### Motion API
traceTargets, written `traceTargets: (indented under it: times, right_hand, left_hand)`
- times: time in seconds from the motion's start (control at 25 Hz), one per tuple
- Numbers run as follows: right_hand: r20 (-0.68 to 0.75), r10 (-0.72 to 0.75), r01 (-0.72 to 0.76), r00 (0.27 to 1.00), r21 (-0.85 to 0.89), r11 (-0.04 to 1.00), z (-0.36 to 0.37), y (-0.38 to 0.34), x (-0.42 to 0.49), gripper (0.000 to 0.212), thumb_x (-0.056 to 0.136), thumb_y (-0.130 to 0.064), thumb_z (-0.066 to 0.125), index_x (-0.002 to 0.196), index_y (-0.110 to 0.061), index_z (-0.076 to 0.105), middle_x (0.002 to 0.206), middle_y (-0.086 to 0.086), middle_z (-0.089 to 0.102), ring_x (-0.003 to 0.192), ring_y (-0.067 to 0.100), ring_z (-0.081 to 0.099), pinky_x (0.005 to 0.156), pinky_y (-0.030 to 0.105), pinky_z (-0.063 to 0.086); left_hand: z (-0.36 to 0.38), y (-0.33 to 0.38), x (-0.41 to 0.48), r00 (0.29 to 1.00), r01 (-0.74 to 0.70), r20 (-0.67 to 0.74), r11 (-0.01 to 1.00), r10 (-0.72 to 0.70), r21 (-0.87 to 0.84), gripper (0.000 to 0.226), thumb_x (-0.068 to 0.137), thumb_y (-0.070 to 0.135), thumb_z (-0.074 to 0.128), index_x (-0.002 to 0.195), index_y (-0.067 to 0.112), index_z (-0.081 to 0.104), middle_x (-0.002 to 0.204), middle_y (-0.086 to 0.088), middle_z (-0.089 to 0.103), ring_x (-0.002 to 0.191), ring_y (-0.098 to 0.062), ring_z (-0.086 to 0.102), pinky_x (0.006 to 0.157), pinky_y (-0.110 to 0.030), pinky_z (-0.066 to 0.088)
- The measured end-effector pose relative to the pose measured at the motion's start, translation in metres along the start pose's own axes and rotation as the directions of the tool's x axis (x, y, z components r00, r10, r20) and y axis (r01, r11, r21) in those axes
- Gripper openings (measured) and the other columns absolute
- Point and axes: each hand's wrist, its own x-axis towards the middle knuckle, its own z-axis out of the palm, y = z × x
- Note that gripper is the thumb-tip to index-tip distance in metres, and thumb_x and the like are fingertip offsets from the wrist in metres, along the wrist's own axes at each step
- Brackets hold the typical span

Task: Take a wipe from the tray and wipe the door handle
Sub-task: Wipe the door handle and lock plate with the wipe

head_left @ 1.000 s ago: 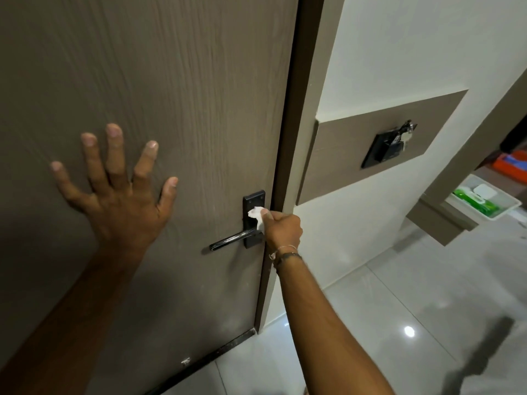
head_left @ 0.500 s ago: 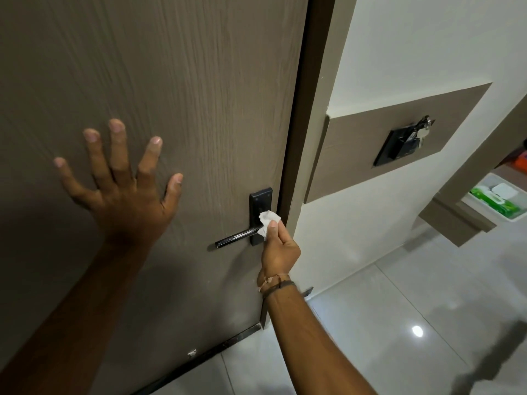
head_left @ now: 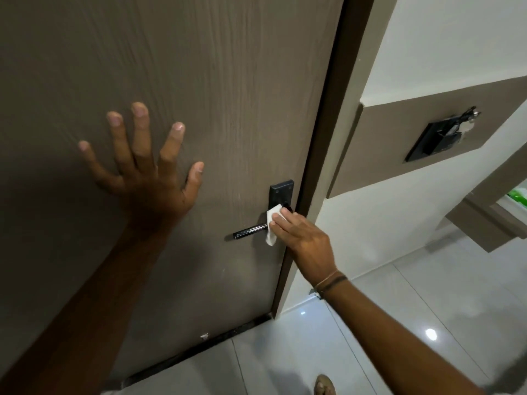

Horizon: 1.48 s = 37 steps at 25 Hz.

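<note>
The right hand (head_left: 302, 235) pinches a white wipe (head_left: 271, 228) draped over the black lever door handle (head_left: 251, 231), whose long axis runs toward eight o'clock from its backplate (head_left: 281, 192) beside the door's edge. At ten o'clock, the left hand (head_left: 148, 178) lies splayed, gripping nothing, on the brown door (head_left: 199, 81).
</note>
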Motion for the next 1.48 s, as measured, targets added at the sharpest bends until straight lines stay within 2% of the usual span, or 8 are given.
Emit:
traceTargets:
  times: [0.28,0.48,0.68,0.84,1.04,1.2,1.28,1.48]
  right_hand:
    - [0.154,-0.262,0.249,0.953,0.094,0.964,-0.007,-0.018,0.046,0.062,0.054,0.003,0.096,0.113,-0.009,0.079,0.111,0.010,0.080,0.099,0.032,0.077,0.090,0.040,0.061]
    - [0.257,-0.110,0.086,0.960,0.103,0.991,-0.014,0.005,0.046,0.049,0.074,0.002,0.088,0.120,-0.013,0.077,0.118,0.014,0.078,0.111,0.040,0.073,0.089,0.052,0.063]
    - [0.259,-0.194,0.125,0.946,0.261,0.957,0.000,-0.026,0.055,0.031,0.080,-0.005,0.083,0.110,-0.010,0.077,0.098,0.017,0.080,0.087,0.034,0.078,0.074,0.043,0.066]
    - [0.220,-0.036,0.005,0.975,0.142,0.990,-0.010,0.005,0.044,0.039,0.074,-0.004,0.091,0.111,-0.010,0.078,0.103,0.019,0.080,0.093,0.038,0.078,0.078,0.047,0.064]
    - [0.298,-0.219,0.139,0.929,0.266,0.954,-0.003,-0.046,0.063,0.031,0.087,-0.005,0.079,0.117,-0.006,0.075,0.105,0.019,0.078,0.094,0.036,0.076,0.082,0.045,0.064]
    - [0.171,-0.153,0.131,0.973,0.133,0.982,-0.030,0.018,0.040,0.046,0.070,-0.002,0.093,0.113,-0.007,0.078,0.107,0.017,0.080,0.096,0.038,0.078,0.084,0.047,0.062]
    - [0.167,-0.114,0.091,0.979,0.143,0.986,-0.019,0.003,0.044,0.039,0.077,-0.005,0.089,0.114,-0.008,0.077,0.106,0.017,0.080,0.094,0.036,0.078,0.084,0.044,0.062]
    - [0.205,-0.255,0.193,0.945,0.282,0.940,0.005,-0.030,0.055,0.038,0.082,-0.005,0.084,0.119,-0.008,0.074,0.108,0.017,0.079,0.095,0.033,0.077,0.084,0.042,0.064]
  left_hand:
    - [0.003,0.001,0.001,0.999,-0.004,-0.039,1.000,0.003,-0.011,0.074,0.100,0.060,0.063,0.163,0.030,0.041,0.170,-0.017,0.038,0.156,-0.045,0.031,0.118,-0.079,0.027]
    - [-0.001,0.006,0.004,0.999,0.009,-0.035,1.000,-0.009,0.008,0.070,0.099,0.060,0.064,0.159,0.028,0.047,0.165,-0.019,0.048,0.153,-0.044,0.036,0.115,-0.079,0.031]
    - [-0.001,0.002,0.002,0.999,-0.004,-0.038,1.000,0.003,-0.006,0.072,0.101,0.062,0.062,0.162,0.030,0.043,0.169,-0.015,0.038,0.155,-0.043,0.032,0.117,-0.079,0.030]
    - [-0.001,0.005,0.003,0.999,-0.001,-0.035,1.000,0.002,0.014,0.073,0.100,0.063,0.062,0.162,0.030,0.042,0.169,-0.014,0.037,0.156,-0.041,0.032,0.118,-0.077,0.030]
    - [0.004,0.000,0.001,0.998,-0.011,-0.055,1.000,0.010,-0.012,0.082,0.101,0.063,0.061,0.170,0.033,0.029,0.173,-0.013,0.032,0.161,-0.038,0.023,0.119,-0.078,0.027]
    - [0.004,0.001,0.000,0.999,0.000,-0.047,1.000,0.000,-0.005,0.085,0.101,0.064,0.060,0.172,0.034,0.022,0.175,-0.010,0.023,0.162,-0.036,0.018,0.121,-0.077,0.025]
    - [0.004,0.003,0.001,0.999,0.008,-0.045,1.000,-0.008,-0.015,0.083,0.102,0.064,0.059,0.171,0.034,0.026,0.178,-0.008,0.020,0.165,-0.035,0.015,0.121,-0.078,0.024]
    - [0.008,-0.001,-0.003,0.999,-0.020,-0.045,1.000,0.020,0.011,0.087,0.103,0.065,0.058,0.173,0.036,0.016,0.183,-0.001,-0.003,0.170,-0.027,-0.005,0.131,-0.069,0.004]
